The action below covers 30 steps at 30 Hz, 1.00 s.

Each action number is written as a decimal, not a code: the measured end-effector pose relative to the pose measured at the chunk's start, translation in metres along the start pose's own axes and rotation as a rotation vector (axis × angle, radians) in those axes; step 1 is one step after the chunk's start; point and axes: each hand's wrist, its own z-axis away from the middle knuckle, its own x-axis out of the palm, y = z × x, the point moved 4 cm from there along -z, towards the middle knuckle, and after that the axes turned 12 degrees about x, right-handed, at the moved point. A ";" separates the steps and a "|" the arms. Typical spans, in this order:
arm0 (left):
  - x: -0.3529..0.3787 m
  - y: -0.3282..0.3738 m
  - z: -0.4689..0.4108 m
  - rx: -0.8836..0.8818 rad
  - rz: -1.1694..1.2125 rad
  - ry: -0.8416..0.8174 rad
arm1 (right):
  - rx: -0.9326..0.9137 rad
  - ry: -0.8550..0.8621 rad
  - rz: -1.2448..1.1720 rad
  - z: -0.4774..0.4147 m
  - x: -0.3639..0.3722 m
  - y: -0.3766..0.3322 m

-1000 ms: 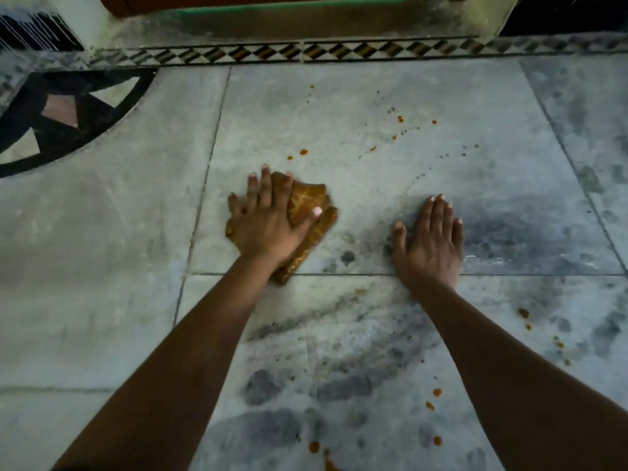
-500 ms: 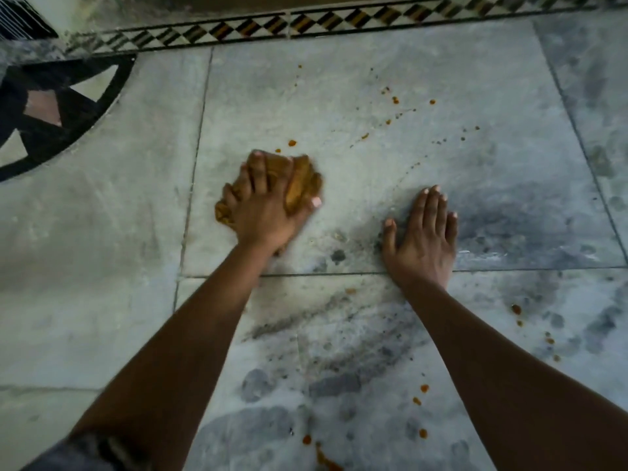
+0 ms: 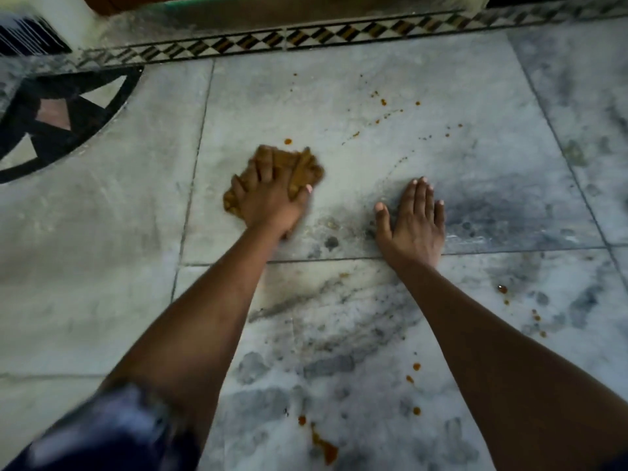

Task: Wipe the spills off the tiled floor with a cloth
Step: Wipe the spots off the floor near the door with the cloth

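Observation:
A crumpled brown-orange cloth (image 3: 307, 169) lies on the grey marble floor (image 3: 390, 198) under my left hand (image 3: 268, 195), which presses down on it with fingers bunched into the fabric. One orange drop (image 3: 288, 141) sits just beyond the cloth. My right hand (image 3: 413, 222) rests flat on the tile with fingers spread, holding nothing. Small orange spots (image 3: 384, 103) are scattered over the far tile. More drops (image 3: 416, 367) and an orange smear (image 3: 326, 448) lie near me, and others (image 3: 502, 289) at the right.
A patterned diamond border strip (image 3: 339, 37) runs along the far edge below a step. A black curved inlay (image 3: 68, 107) fills the far left. Dark grey blotches (image 3: 492, 212) mark the tile beside my right hand.
My left hand has pushed the cloth forward over the tile, bunching it up; one of the two drops beyond it is gone. My right hand has stayed flat in place.

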 end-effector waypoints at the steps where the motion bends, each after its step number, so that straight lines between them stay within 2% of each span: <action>1: 0.004 0.003 0.022 0.084 -0.026 0.012 | -0.019 0.001 -0.007 -0.002 -0.002 0.003; 3: 0.006 -0.017 0.060 0.142 -0.057 0.019 | -0.028 0.022 -0.001 -0.010 -0.008 0.015; 6: 0.003 -0.068 0.069 -0.053 -0.076 -0.020 | 0.052 0.038 0.011 -0.027 -0.011 0.032; 9: -0.004 -0.081 0.017 -0.201 -0.063 0.006 | 0.065 0.051 0.057 -0.036 -0.006 0.034; 13: -0.014 -0.071 -0.067 -0.234 0.060 0.040 | 0.060 0.042 0.065 -0.036 -0.005 0.035; 17: -0.011 -0.016 -0.094 -0.053 0.041 -0.025 | 0.073 0.035 0.071 -0.036 -0.007 0.034; 20: -0.002 0.020 -0.044 0.255 -0.013 0.004 | 0.080 0.025 0.070 -0.036 -0.009 0.034; 22: 0.001 0.010 -0.006 0.376 -0.031 0.043 | 0.076 0.026 0.067 -0.036 -0.011 0.034; 24: -0.003 -0.022 -0.003 0.303 -0.031 0.050 | 0.071 0.028 0.067 -0.034 -0.011 0.032; 27: -0.013 -0.057 -0.051 0.031 -0.020 0.034 | 0.072 0.032 0.068 -0.035 -0.009 0.033; 30: -0.018 -0.044 -0.106 -0.082 0.014 0.019 | 0.068 0.028 0.078 -0.033 -0.009 0.033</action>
